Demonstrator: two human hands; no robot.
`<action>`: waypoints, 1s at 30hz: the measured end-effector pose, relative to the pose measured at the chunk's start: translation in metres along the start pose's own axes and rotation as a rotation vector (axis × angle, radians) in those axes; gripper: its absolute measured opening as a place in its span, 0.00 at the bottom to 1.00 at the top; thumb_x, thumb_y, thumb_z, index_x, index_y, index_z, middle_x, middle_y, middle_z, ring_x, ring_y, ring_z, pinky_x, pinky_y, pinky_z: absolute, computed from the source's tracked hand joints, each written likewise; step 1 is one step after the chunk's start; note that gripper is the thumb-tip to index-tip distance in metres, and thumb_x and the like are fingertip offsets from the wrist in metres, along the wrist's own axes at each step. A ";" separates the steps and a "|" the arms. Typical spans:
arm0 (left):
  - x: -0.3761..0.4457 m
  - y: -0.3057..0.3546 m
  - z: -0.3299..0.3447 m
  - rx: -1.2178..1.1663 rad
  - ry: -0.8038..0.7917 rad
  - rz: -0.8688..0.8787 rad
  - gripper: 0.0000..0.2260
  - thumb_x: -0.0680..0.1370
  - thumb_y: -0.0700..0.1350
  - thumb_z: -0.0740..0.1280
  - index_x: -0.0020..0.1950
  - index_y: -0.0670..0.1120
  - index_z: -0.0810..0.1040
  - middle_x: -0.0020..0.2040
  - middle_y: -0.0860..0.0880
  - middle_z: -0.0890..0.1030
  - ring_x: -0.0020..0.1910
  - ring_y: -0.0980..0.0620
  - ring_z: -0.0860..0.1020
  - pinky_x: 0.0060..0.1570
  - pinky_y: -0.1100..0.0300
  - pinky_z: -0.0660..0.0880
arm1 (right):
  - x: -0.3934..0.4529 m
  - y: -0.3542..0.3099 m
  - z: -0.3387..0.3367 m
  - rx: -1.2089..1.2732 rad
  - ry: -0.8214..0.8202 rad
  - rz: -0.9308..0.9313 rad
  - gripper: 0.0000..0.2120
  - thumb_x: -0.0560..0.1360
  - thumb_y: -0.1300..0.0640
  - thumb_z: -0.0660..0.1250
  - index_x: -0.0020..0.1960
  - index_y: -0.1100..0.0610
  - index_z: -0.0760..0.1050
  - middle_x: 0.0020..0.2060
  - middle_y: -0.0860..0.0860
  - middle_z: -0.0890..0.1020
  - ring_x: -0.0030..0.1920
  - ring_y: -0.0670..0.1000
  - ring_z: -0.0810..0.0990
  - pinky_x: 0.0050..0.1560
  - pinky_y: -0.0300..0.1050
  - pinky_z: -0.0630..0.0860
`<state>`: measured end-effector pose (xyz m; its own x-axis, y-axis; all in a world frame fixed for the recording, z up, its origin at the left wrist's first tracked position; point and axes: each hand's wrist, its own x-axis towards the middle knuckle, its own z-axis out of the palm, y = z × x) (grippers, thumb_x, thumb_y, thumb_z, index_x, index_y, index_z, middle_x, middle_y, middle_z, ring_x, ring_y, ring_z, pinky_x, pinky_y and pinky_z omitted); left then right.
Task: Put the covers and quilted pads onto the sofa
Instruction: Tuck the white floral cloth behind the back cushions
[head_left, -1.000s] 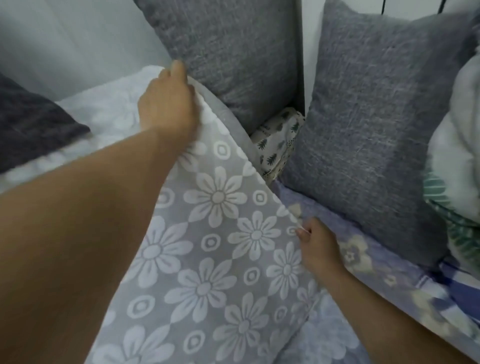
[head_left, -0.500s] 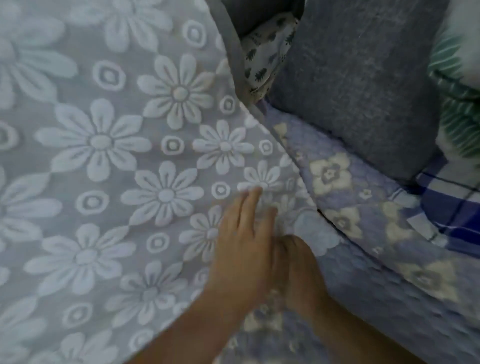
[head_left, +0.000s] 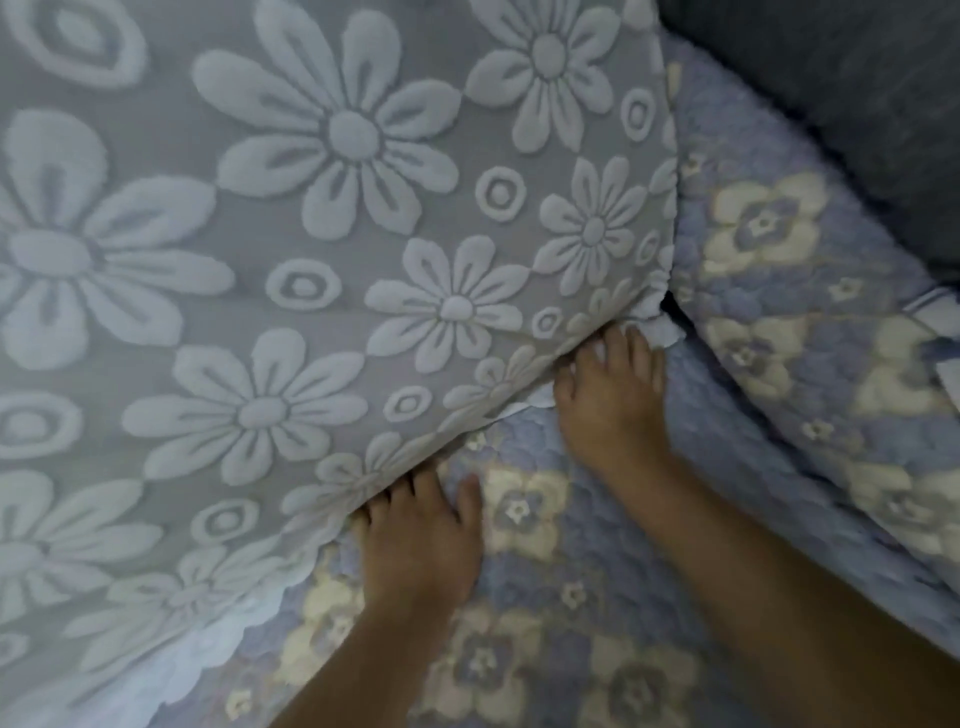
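A: State of the cover (head_left: 311, 270)?

B: Grey, raised daisy pattern, soft and limp. I judge it light and given to bunching. It lies over the quilted pad (head_left: 545, 597), its scalloped edge running diagonally from lower left up to a corner just beyond the right fingertips.

A: Hands?

B: Left hand (head_left: 421, 540) flat on the pad, fingers straight and slightly spread, tips tucked under the cover's edge. Right hand (head_left: 613, 400) likewise, fingers (head_left: 618, 353) pushed in at the corner. Whether either pinches cloth, I cannot tell.

A: Where to take hold?

B: Along that edge and at the corner. The middle would only wrinkle.

A: Anything else?

B: A grey cushion (head_left: 831, 78) well beyond the right hand.
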<state>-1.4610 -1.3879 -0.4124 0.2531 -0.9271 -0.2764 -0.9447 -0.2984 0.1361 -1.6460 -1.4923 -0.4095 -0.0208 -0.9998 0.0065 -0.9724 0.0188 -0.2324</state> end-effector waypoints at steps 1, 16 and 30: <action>-0.007 -0.006 -0.003 -0.020 0.030 0.040 0.32 0.78 0.63 0.52 0.72 0.42 0.73 0.65 0.37 0.79 0.64 0.35 0.76 0.63 0.41 0.71 | -0.022 -0.005 0.002 0.029 0.036 0.003 0.26 0.79 0.47 0.56 0.72 0.58 0.71 0.72 0.62 0.69 0.73 0.66 0.64 0.73 0.66 0.60; 0.035 0.032 -0.001 0.053 -0.109 0.173 0.14 0.74 0.42 0.56 0.47 0.40 0.80 0.32 0.37 0.79 0.29 0.38 0.79 0.31 0.45 0.77 | 0.040 0.011 0.017 0.061 -0.026 -0.116 0.26 0.83 0.46 0.51 0.78 0.55 0.63 0.78 0.53 0.61 0.77 0.58 0.59 0.78 0.59 0.52; 0.041 0.031 0.007 -0.038 -0.029 0.111 0.27 0.82 0.54 0.45 0.74 0.43 0.69 0.70 0.35 0.74 0.69 0.33 0.71 0.68 0.39 0.67 | 0.010 0.000 0.017 -0.081 -0.112 -0.047 0.33 0.79 0.43 0.47 0.80 0.57 0.58 0.78 0.58 0.60 0.78 0.61 0.54 0.78 0.61 0.49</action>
<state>-1.4816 -1.4338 -0.4258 0.1405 -0.9481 -0.2851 -0.9578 -0.2031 0.2033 -1.6427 -1.5026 -0.4256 0.0474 -0.9944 -0.0945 -0.9874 -0.0323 -0.1551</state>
